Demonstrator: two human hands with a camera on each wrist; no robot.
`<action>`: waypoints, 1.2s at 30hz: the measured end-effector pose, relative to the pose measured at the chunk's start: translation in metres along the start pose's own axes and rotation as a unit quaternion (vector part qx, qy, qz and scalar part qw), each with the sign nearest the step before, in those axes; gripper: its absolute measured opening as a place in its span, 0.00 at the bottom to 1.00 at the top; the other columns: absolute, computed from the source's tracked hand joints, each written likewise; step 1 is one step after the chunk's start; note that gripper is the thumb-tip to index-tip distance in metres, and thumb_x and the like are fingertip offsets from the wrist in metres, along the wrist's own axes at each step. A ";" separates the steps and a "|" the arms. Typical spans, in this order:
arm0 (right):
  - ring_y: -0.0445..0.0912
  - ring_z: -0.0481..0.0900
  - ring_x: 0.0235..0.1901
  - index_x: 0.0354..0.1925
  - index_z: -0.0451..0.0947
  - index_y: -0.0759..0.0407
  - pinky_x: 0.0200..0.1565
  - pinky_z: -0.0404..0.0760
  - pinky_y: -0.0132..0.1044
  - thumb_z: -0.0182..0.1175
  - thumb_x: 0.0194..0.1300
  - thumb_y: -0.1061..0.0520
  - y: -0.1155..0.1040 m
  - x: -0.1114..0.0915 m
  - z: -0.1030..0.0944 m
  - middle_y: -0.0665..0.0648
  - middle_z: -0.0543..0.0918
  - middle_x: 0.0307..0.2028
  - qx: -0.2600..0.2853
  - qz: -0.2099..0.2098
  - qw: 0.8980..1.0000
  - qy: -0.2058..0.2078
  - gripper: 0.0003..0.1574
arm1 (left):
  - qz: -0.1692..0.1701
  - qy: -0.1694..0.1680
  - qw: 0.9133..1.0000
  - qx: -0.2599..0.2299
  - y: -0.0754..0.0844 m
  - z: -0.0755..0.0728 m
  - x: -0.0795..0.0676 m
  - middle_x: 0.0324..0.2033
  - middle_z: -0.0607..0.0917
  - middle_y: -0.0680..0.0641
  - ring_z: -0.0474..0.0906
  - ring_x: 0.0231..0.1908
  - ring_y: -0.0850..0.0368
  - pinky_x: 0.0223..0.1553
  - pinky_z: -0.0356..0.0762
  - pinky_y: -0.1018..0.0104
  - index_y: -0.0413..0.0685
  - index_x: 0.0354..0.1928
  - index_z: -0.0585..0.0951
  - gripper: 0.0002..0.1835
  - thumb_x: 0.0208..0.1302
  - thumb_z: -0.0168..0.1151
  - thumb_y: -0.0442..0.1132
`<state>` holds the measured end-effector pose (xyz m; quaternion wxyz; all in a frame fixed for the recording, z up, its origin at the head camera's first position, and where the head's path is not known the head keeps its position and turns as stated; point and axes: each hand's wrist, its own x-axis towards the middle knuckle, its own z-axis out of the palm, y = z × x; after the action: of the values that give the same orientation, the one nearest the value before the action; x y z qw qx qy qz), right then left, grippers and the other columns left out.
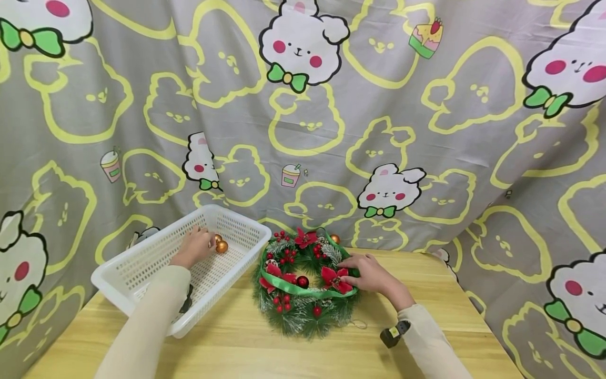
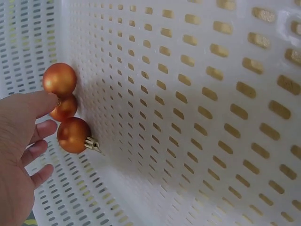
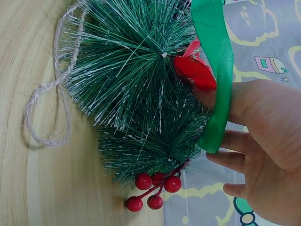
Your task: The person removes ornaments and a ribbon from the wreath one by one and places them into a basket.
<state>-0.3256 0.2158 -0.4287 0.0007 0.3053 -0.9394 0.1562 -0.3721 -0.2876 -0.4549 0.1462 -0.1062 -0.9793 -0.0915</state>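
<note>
A: so what's each hand up to?

B: Left hand (image 1: pixel 196 246) is down inside the basket (image 1: pixel 222 281), thumb right up against the balls (image 2: pixel 74 136). Other fingers look loose and apart, but the thumb hides what's behind it, so I can't tell if it's pinching one.

A: and the right?

B: Right hand (image 1: pixel 374 273) is spread pretty wide at the wreath (image 1: pixel 303 313) edge, fingers mostly straight. The ribbon (image 3: pixel 221 70) crosses over its thumb and fingertips. I'd guess it's steadying the wreath more than squeezing it.

A: why are the balls bunched up?

B: Three of them huddle at the left thumb. Round stuff wanders, so I figure the basket walls are there to stop them rolling off.

A: anything further out?

B: Red flower (image 1: pixel 330 275) right by the right thumb, then a red bauble (image 1: pixel 302 282) further in, mid-wreath. Twine (image 3: pixel 59 80) lies slack below the right hand, on the table (image 1: pixel 265 358), probably a hanging loop. Past the right fingertips, a gold bauble (image 1: pixel 335 239) sits at the wreath's far side. Beyond both hands it's just curtain (image 1: pixel 307 131).
</note>
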 end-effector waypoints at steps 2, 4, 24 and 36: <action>0.65 0.68 0.70 0.59 0.83 0.56 0.68 0.56 0.72 0.65 0.70 0.50 0.000 0.000 0.000 0.59 0.84 0.59 0.000 0.000 1.000 0.000 0.22 | 0.002 0.003 1.000 -0.003 -0.001 0.001 0.000 0.32 0.80 0.43 0.69 0.38 0.43 0.41 0.69 0.46 0.44 0.28 0.82 0.05 0.63 0.66 0.34; 0.65 0.68 0.71 0.59 0.83 0.56 0.68 0.56 0.72 0.65 0.70 0.50 0.000 0.000 -0.001 0.59 0.84 0.59 -0.001 0.001 1.000 0.000 0.22 | 0.002 0.002 1.000 -0.005 -0.001 0.001 0.000 0.32 0.80 0.43 0.70 0.39 0.43 0.41 0.69 0.46 0.44 0.28 0.82 0.05 0.62 0.66 0.34; 0.64 0.69 0.71 0.59 0.83 0.55 0.68 0.57 0.72 0.66 0.70 0.50 0.001 0.001 -0.001 0.58 0.84 0.59 -0.009 -0.001 1.000 0.001 0.22 | -0.023 -0.026 0.999 -0.021 0.006 -0.005 0.001 0.32 0.80 0.45 0.67 0.37 0.46 0.39 0.66 0.51 0.44 0.31 0.80 0.08 0.68 0.62 0.39; 0.66 0.67 0.71 0.59 0.83 0.56 0.68 0.56 0.73 0.66 0.70 0.49 -0.001 -0.001 0.001 0.59 0.85 0.58 -0.009 -0.002 1.000 0.000 0.23 | -0.043 -0.021 0.998 -0.047 0.006 -0.004 0.004 0.32 0.81 0.43 0.67 0.37 0.45 0.39 0.64 0.53 0.43 0.33 0.81 0.09 0.70 0.60 0.40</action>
<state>-0.3242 0.2150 -0.4289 0.0035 0.3075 -0.9400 0.1475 -0.3731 -0.2816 -0.4494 0.1162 -0.0725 -0.9805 -0.1409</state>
